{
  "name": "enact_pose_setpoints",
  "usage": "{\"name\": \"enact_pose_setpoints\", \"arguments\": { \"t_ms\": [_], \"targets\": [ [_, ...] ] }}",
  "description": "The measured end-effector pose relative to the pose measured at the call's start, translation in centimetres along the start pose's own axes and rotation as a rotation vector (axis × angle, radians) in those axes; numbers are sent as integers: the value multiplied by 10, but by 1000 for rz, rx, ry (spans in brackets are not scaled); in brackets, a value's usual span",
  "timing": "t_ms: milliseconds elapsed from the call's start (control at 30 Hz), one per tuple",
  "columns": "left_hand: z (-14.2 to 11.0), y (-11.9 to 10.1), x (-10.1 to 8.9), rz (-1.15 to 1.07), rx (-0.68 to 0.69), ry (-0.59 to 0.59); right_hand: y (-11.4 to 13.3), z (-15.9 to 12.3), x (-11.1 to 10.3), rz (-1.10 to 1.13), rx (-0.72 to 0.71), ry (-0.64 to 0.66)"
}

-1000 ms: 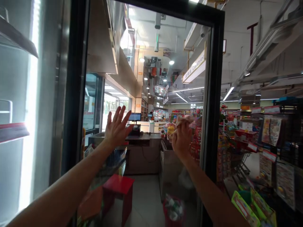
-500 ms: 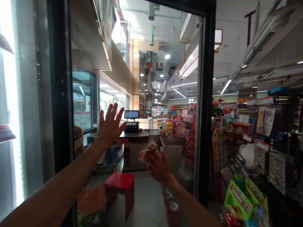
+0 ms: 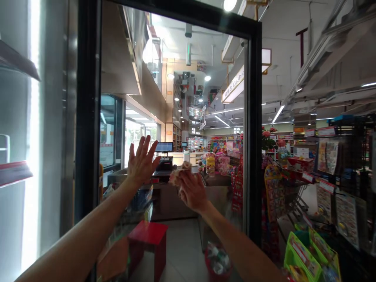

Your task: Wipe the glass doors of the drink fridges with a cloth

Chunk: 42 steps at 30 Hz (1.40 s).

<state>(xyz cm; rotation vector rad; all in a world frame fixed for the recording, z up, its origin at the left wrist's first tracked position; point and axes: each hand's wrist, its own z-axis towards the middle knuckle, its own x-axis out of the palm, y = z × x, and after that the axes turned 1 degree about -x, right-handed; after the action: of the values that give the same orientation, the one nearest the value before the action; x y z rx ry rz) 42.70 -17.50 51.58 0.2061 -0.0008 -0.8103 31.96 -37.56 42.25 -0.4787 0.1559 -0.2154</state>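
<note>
You are in a shop: a Cashier sign (image 3: 234,88) hangs upper right of centre, a till screen (image 3: 164,147) stands mid-frame, and packaged goods (image 3: 347,219) hang toward the right edge.

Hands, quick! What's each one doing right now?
Left hand: open, holding nothing.
Right hand: holding a crumpled cloth.

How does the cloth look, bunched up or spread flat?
Bunched up: the cloth shows in crumpled folds, sticking out past the right hand.
</note>
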Motion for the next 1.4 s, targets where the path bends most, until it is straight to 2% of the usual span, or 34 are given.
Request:
{"name": "enact_pose_setpoints", "arguments": {
  "t_ms": [33,167,233,267,333,400,467,500,533,567,600,700,767,800,833,867,967,1033,1100,1167,1233,1300,1333,1400],
  "targets": [
    [-8,5,-3,6,-36,-11,-17,2,-4,-18,73,-15],
    [-42,26,-11,72,-114,-42,-114,22,-20,-129,499,-134],
    [-52,31,-11,92,-116,-44,-134,40,-20,-156,608,-177],
    [-54,32,-11,96,-117,-46,-130,48,-18,-156,599,-187],
    [-54,32,-9,97,-112,-54,-94,61,-10,-147,495,-178],
    [-51,32,-7,92,-106,-65,-40,66,1,-120,279,-124],
    [-50,32,-6,87,-103,-70,3,66,9,-53,-82,-68],
    [-49,32,-6,82,-102,-71,13,65,10,-25,-207,-49],
    [-49,33,-6,74,-101,-66,13,66,9,-7,-264,-42],
    [-50,34,-6,66,-101,-62,2,68,6,-3,-240,-51],
    [-50,34,-6,59,-98,-59,-17,72,2,-10,-147,-73],
    [-52,35,-6,61,-91,-56,-85,96,-6,-38,230,-202],
    [-52,35,-6,78,-96,-50,-102,111,-4,-46,437,-243],
    [-52,34,-6,84,-100,-43,-96,114,-1,-42,477,-230],
    [-52,34,-6,88,-104,-38,-81,113,1,-32,461,-197],
    [-52,34,-7,89,-105,-35,-61,107,4,-15,381,-152],
    [-52,34,-9,77,-95,-35,-7,74,5,46,-52,-47],
    [-53,34,-9,74,-93,-41,-6,53,-2,47,-214,-22],
    [-53,34,-10,80,-97,-40,-39,48,-12,9,-136,-48],
    [-53,33,-11,85,-102,-36,-87,62,-22,-51,104,-117],
    [-53,32,-12,82,-105,-36,-121,91,-27,-116,373,-181],
    [-53,32,-13,64,-120,-33,-125,116,-28,-160,533,-186],
    [-53,32,-13,50,-125,-34,-116,122,-27,-161,530,-166],
    [-52,32,-15,33,-123,-29,-86,113,-26,-113,351,-89]
  ]
}}
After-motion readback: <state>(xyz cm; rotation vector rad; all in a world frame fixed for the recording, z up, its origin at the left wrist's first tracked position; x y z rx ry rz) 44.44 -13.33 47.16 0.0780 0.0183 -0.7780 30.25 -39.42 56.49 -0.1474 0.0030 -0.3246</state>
